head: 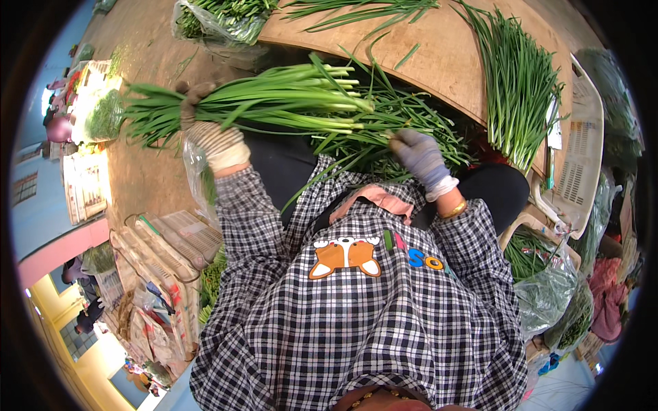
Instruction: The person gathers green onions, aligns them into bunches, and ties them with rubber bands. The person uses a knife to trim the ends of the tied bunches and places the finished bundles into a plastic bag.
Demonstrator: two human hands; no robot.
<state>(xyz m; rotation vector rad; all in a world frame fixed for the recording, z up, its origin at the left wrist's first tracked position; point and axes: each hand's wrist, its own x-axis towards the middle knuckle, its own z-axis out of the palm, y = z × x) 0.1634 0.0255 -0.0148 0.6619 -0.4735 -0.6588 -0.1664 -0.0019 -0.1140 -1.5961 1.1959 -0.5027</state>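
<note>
My left hand [205, 120], in a striped, soiled knit glove, is closed around the leafy part of a bunch of green garlic chives [288, 97]. The pale stem ends of the bunch point right. My right hand [417, 154], in a grey-blue glove with a white cuff, is at the loose green leaves [411, 118] heaped over my lap, below and right of the bunch. Its fingertips are bent together near a thin leaf; whether they pinch it is unclear. A large pile of chives [519, 92] lies on the wooden board [442, 67], and more leaves lie at its far edge.
A knife [554, 133] with a green handle lies beside the pile, near a white plastic crate [581, 154]. Bagged greens [226, 20] stand at the upper left. Stacked crates [164, 257] are at my left, and a plastic bag [547, 293] with greens at my right. People are in the distance at far left.
</note>
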